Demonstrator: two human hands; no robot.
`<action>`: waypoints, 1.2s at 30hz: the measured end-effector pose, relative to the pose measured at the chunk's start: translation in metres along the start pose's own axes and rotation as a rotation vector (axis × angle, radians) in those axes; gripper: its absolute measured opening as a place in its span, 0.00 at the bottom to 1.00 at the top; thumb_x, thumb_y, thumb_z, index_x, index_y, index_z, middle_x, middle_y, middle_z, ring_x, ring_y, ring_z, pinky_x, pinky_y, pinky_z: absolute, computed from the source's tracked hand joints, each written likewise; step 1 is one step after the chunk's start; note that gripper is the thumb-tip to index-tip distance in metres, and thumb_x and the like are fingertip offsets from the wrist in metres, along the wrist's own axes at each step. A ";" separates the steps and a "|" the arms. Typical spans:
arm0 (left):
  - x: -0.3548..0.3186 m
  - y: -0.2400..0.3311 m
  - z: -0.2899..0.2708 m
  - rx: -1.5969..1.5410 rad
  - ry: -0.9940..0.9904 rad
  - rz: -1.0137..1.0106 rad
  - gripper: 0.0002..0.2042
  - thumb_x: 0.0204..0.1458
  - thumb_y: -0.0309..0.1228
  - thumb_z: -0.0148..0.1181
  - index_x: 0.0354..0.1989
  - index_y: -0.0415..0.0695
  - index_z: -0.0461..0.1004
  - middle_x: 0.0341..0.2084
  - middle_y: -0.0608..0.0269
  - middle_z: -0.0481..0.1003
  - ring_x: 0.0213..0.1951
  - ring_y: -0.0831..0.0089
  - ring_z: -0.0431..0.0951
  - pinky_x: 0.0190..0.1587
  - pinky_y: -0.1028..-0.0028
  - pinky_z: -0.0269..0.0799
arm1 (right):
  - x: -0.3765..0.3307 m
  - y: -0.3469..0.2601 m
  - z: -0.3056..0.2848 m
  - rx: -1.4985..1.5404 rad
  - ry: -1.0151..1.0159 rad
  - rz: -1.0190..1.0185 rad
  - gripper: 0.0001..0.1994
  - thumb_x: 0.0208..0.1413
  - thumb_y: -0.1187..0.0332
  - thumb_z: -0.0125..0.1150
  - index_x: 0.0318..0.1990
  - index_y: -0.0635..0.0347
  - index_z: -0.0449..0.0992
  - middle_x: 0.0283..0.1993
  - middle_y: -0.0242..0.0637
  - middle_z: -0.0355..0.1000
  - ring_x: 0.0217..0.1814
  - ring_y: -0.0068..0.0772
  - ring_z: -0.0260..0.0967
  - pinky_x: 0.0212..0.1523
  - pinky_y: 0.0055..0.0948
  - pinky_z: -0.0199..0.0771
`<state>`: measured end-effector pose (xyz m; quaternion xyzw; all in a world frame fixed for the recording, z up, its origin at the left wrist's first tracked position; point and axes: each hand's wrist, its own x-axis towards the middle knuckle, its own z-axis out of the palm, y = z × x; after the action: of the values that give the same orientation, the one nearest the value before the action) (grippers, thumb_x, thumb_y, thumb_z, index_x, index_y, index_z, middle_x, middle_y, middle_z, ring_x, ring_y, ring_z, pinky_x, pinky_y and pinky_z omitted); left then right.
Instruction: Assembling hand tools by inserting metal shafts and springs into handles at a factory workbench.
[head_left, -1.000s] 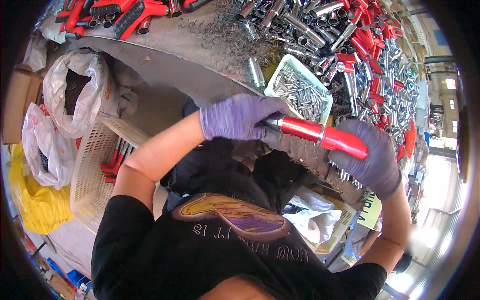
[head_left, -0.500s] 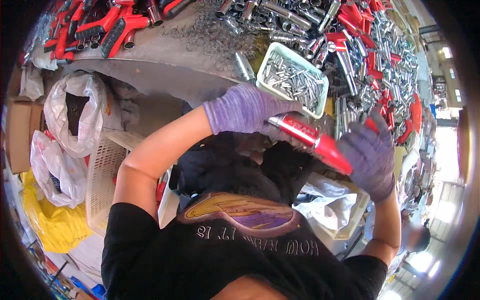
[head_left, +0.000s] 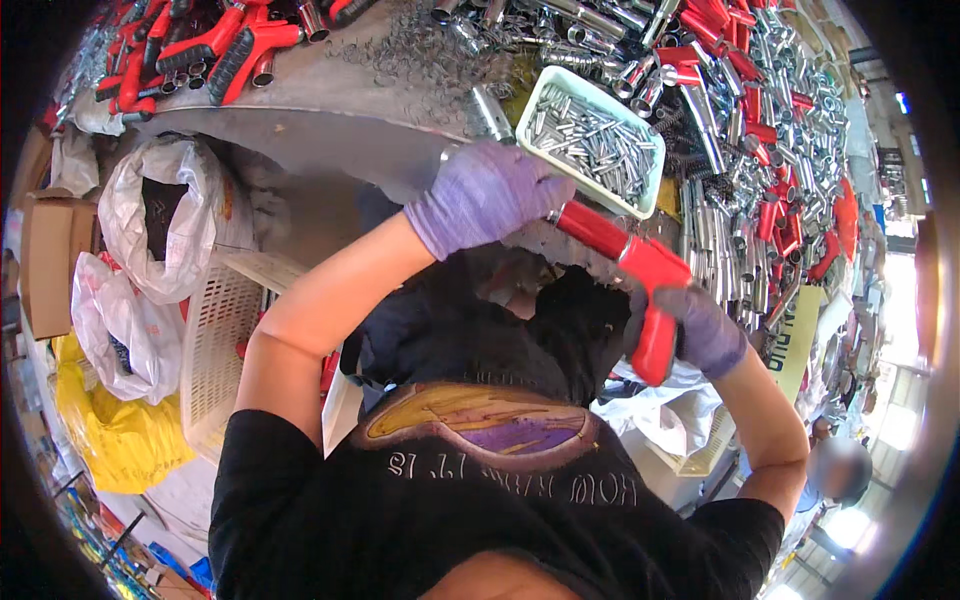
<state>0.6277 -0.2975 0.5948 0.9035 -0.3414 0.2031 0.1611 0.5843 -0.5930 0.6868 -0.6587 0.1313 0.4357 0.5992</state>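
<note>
A red pistol-grip handle (head_left: 598, 232) with a bright metal collar lies at a slant in front of my body, between both hands. My left hand (head_left: 492, 197), in a purple knit glove, is closed around its front end, where a bit of metal shows at the fingers. My right hand (head_left: 700, 330), gloved too, has its fingers wrapped round the bent grip. Just beyond my left hand stands a pale green tray (head_left: 590, 188) holding many small metal pins (head_left: 590, 135). A chrome tube (head_left: 491, 112) lies beside that tray.
Chrome tubes and red parts (head_left: 760, 130) heap up at the right and back of the table (head_left: 350, 105). Thin springs (head_left: 420, 55) lie scattered there; red-black handles (head_left: 250, 50) sit far left. White sacks (head_left: 160, 215), a perforated crate (head_left: 220, 340) and a cardboard box (head_left: 55, 260) stand lower left.
My right hand has come down and inward and now closes around the grip, where it was loosely spread before. The handle has turned, its grip now pointing downward. My left hand has shifted slightly left.
</note>
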 end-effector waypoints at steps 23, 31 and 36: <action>-0.003 0.022 0.016 -0.019 -0.003 0.043 0.17 0.41 0.38 0.62 0.41 0.51 0.73 0.26 0.62 0.75 0.30 0.63 0.77 0.32 0.65 0.72 | -0.003 0.030 0.017 0.237 0.098 -0.057 0.23 0.41 0.56 0.70 0.43 0.58 0.72 0.32 0.45 0.74 0.38 0.48 0.74 0.42 0.37 0.74; -0.006 0.019 -0.010 -0.137 -0.146 -0.111 0.14 0.38 0.37 0.66 0.33 0.50 0.72 0.27 0.59 0.74 0.31 0.60 0.76 0.36 0.63 0.71 | -0.012 0.006 0.044 -0.632 0.174 -0.323 0.28 0.41 0.55 0.72 0.47 0.61 0.72 0.37 0.39 0.76 0.39 0.31 0.74 0.44 0.32 0.72; -0.014 0.011 -0.043 0.089 0.392 -0.461 0.20 0.43 0.34 0.64 0.46 0.45 0.70 0.37 0.57 0.73 0.39 0.59 0.75 0.38 0.63 0.71 | -0.026 0.006 0.061 -0.545 0.132 -0.466 0.25 0.44 0.60 0.70 0.49 0.60 0.71 0.42 0.38 0.74 0.45 0.27 0.72 0.49 0.28 0.69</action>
<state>0.5993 -0.2796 0.6266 0.9069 -0.0806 0.3463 0.2260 0.5397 -0.5487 0.7075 -0.8333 -0.1048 0.2629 0.4750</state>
